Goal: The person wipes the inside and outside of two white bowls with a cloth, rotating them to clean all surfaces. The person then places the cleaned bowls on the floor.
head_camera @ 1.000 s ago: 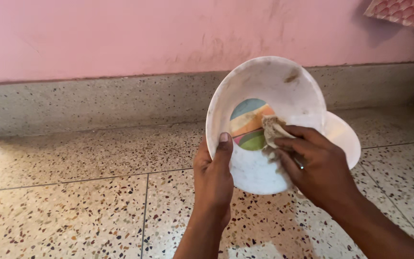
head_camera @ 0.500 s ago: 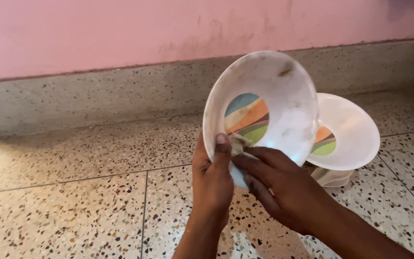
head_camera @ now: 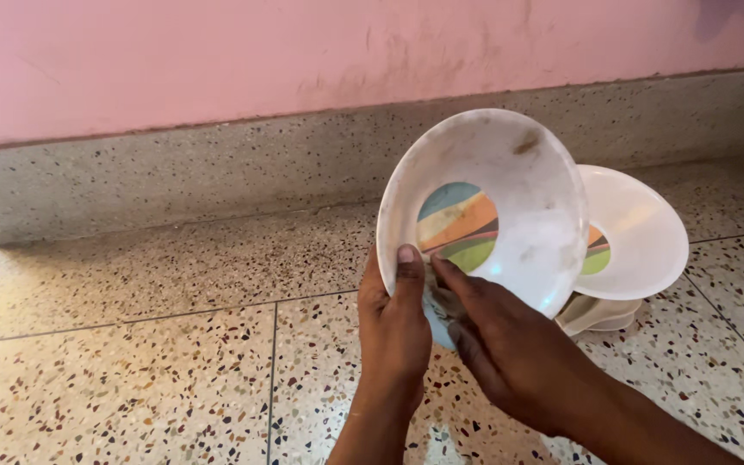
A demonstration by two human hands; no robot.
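Note:
My left hand (head_camera: 393,323) grips the lower left rim of a white bowl (head_camera: 527,198), thumb inside. The bowl is tilted on edge toward me, shows a round multicoloured striped patch in its bottom and a brown smear near its upper rim. My right hand (head_camera: 510,349) presses against the bowl's lower inside, right beside the left thumb, with a small beige scrubbing cloth (head_camera: 435,297) mostly hidden under its fingers. A second white bowl (head_camera: 639,228) with the same coloured patch rests tilted on the floor just behind and to the right.
Speckled terrazzo floor (head_camera: 157,362) with dark joint lines spreads all around. A terrazzo skirting (head_camera: 174,181) runs along the back below a pink wall (head_camera: 174,60). More white dishware (head_camera: 600,314) lies under the second bowl.
My right hand with the cloth moved from the bowl's centre right down to the lower rim beside my left thumb. The view shifted, showing more of the second bowl behind.

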